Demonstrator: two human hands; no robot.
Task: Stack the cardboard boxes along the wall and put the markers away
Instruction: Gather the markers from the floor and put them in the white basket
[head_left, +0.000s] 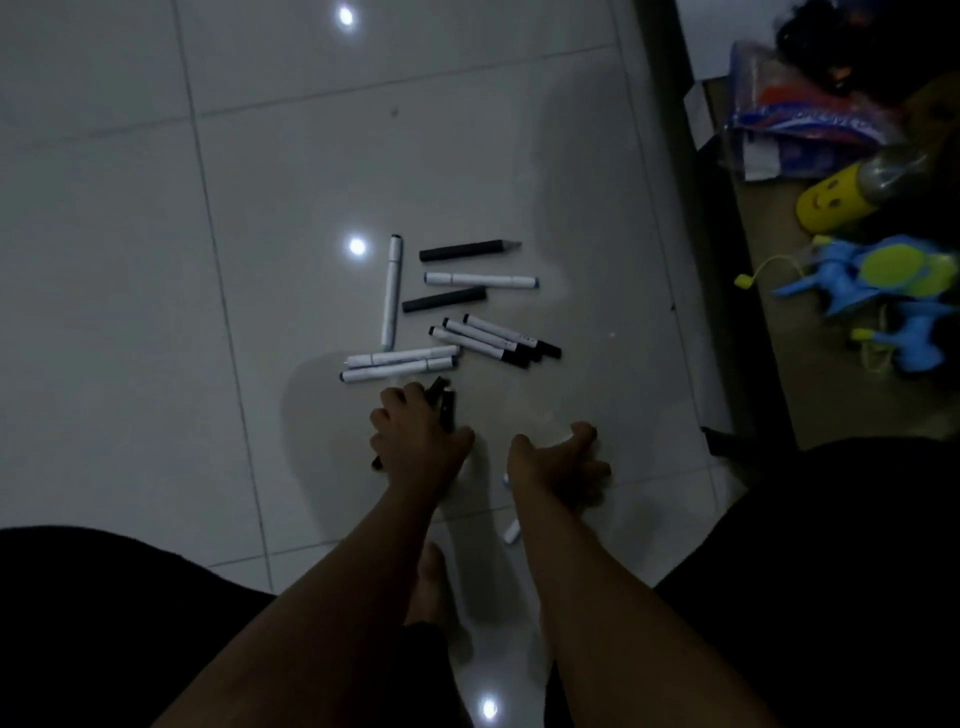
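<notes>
Several markers lie scattered on the white tiled floor (156, 260): an upright white marker (390, 291), two black ones (467, 249) (444, 300), a white one between them (480, 280), three white markers with black caps (498, 340) and two white ones side by side (400, 364). My left hand (415, 436) is closed around a bundle of dark markers (445, 402) just below the pile. My right hand (563, 470) rests low on the floor to the right, fingers curled over a white marker (512, 530) that shows beneath the wrist. No cardboard boxes are visible.
A dark ledge edge (691, 234) runs down the right side. Beyond it lie a yellow smiley toy (831, 200), blue and green plastic toys (893, 291) and a blue plastic bag (810, 114). My bare foot (431, 582) and dark-clothed knees fill the bottom.
</notes>
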